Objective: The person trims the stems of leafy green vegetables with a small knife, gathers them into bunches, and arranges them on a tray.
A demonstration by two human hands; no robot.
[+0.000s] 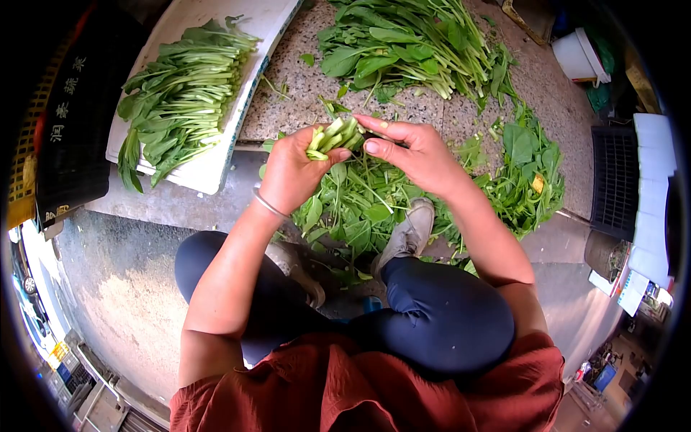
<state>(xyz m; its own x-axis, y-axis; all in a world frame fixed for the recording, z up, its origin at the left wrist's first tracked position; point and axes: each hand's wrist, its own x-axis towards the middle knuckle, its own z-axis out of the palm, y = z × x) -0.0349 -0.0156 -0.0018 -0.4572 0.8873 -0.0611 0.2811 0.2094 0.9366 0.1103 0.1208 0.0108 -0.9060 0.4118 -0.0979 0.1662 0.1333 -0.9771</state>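
Observation:
My left hand is closed around a bunch of leafy-green stems, with their pale cut ends towards me. A bracelet circles that wrist. Close beside the bunch, my right hand has its thumb and fingers drawn together. Something thin and dark shows between them, too small to make out. Below both hands lies a heap of loose leaves and trimmings. Beyond them, a large pile of long-stemmed greens rests on the speckled stone slab.
At the left, a white board carries neatly lined-up greens. More leaf scraps spread to the right. A black crate and a white bucket stand at the right. My shoe touches the scraps.

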